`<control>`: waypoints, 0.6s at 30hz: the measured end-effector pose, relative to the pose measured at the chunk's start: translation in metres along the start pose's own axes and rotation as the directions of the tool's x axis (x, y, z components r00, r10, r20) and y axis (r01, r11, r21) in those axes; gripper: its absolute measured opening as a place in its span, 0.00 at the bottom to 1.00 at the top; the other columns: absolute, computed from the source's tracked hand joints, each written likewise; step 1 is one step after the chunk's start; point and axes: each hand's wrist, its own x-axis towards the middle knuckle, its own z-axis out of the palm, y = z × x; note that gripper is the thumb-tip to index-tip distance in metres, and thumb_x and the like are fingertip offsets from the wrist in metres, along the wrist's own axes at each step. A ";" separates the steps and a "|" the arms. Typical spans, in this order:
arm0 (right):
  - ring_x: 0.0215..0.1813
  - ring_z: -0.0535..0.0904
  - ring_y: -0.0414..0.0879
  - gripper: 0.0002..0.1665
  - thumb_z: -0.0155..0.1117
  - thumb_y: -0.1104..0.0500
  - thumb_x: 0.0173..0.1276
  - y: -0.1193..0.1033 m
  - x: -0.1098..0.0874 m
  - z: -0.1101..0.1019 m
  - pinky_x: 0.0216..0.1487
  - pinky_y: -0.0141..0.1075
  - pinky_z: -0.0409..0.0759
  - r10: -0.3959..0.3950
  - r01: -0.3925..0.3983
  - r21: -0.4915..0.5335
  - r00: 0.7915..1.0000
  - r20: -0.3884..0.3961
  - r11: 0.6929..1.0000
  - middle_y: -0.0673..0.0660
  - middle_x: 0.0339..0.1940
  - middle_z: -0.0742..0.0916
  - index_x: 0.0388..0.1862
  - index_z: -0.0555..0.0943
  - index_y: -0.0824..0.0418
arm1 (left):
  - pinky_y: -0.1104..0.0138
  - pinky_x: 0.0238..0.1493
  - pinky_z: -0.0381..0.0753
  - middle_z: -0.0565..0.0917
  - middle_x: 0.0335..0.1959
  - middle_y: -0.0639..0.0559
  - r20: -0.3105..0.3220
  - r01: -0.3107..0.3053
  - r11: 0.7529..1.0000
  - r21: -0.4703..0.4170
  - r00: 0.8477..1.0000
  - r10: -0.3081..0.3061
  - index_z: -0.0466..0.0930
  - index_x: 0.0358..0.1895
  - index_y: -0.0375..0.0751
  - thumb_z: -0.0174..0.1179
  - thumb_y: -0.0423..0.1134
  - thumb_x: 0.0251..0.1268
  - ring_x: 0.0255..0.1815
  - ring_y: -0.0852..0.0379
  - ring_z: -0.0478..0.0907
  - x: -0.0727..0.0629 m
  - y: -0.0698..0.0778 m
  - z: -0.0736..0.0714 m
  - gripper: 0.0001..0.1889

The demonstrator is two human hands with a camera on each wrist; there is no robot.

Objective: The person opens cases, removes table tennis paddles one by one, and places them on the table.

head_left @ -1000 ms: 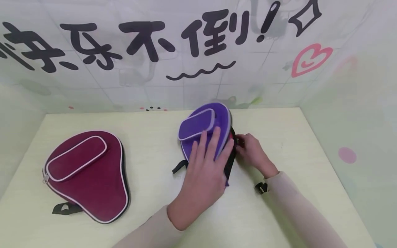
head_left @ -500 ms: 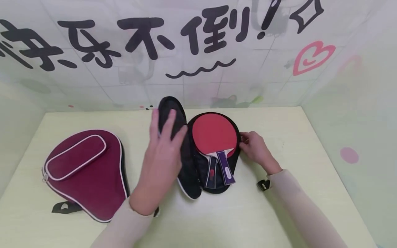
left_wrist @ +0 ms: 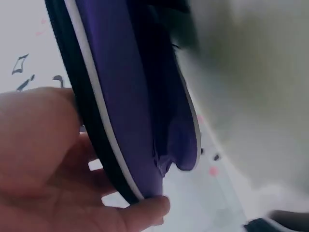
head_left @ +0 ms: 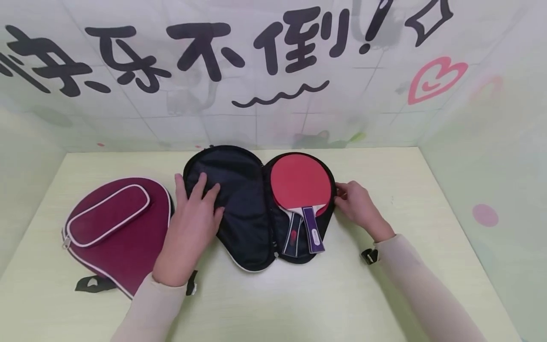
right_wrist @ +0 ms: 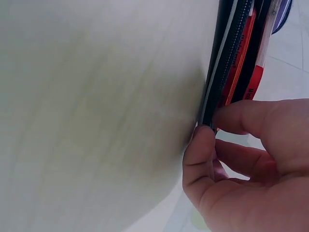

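A purple table tennis bat case (head_left: 243, 213) lies unfolded at the middle back, its dark lining facing up. In its right half rest two overlapping bats: the upper one has a red rubber face (head_left: 301, 183) and a purple handle (head_left: 313, 232), while a dark handle (head_left: 292, 237) shows from the lower. My left hand (head_left: 188, 232) touches the left flap with spread fingers. In the left wrist view, a fingertip (left_wrist: 157, 207) reaches past the edge of the flap's purple outer face (left_wrist: 116, 96). My right hand (head_left: 356, 204) pinches the case's right edge, at the zip (right_wrist: 229, 63).
A closed maroon bat case (head_left: 115, 223) with a white-piped pocket lies on the left, partly behind my left forearm. Its black strap (head_left: 95, 284) sticks out below. A patterned wall (head_left: 256, 114) borders the pale tabletop (head_left: 299, 304) at the back.
The purple case has been opened. My left hand swung its cover over to the left, uncovering the bats. My right hand keeps hold of the right edge.
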 end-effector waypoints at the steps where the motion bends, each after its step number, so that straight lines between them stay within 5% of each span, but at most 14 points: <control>1: 0.48 0.87 0.63 0.25 0.58 0.69 0.68 0.000 -0.001 0.000 0.50 0.52 0.86 0.000 0.000 -0.004 1.000 0.000 1.000 0.70 0.42 0.87 0.64 0.77 0.76 | 0.39 0.71 0.71 0.64 0.76 0.27 0.035 0.005 1.000 0.010 0.999 -0.006 0.74 0.69 0.32 0.65 0.40 0.70 0.80 0.18 0.44 -0.001 -0.002 0.002 0.28; 7: 0.48 0.86 0.63 0.27 0.57 0.69 0.68 0.000 -0.002 0.001 0.50 0.51 0.86 0.014 -0.014 -0.001 1.000 -0.009 1.000 0.71 0.43 0.85 0.65 0.75 0.77 | 0.32 0.79 0.43 0.52 0.80 0.24 0.200 0.005 1.000 0.020 0.980 -0.009 0.57 0.79 0.34 0.64 0.58 0.68 0.78 0.14 0.34 -0.004 -0.009 0.015 0.46; 12: 0.48 0.86 0.63 0.27 0.57 0.69 0.69 0.000 -0.002 0.001 0.49 0.51 0.86 0.025 -0.025 -0.001 1.000 -0.014 1.000 0.71 0.43 0.85 0.66 0.75 0.77 | 0.32 0.79 0.35 0.44 0.84 0.31 0.197 0.024 0.999 -0.045 0.980 -0.015 0.53 0.82 0.42 0.66 0.62 0.64 0.83 0.24 0.24 -0.003 -0.008 0.021 0.51; 18: 0.48 0.86 0.63 0.27 0.57 0.70 0.69 0.000 -0.002 0.003 0.50 0.51 0.85 0.040 -0.040 0.000 0.999 -0.018 0.999 0.71 0.44 0.85 0.66 0.74 0.78 | 0.29 0.77 0.31 0.45 0.85 0.36 0.182 -0.020 0.999 -0.043 0.983 0.027 0.57 0.82 0.52 0.65 0.65 0.62 0.84 0.28 0.25 -0.002 -0.008 0.027 0.48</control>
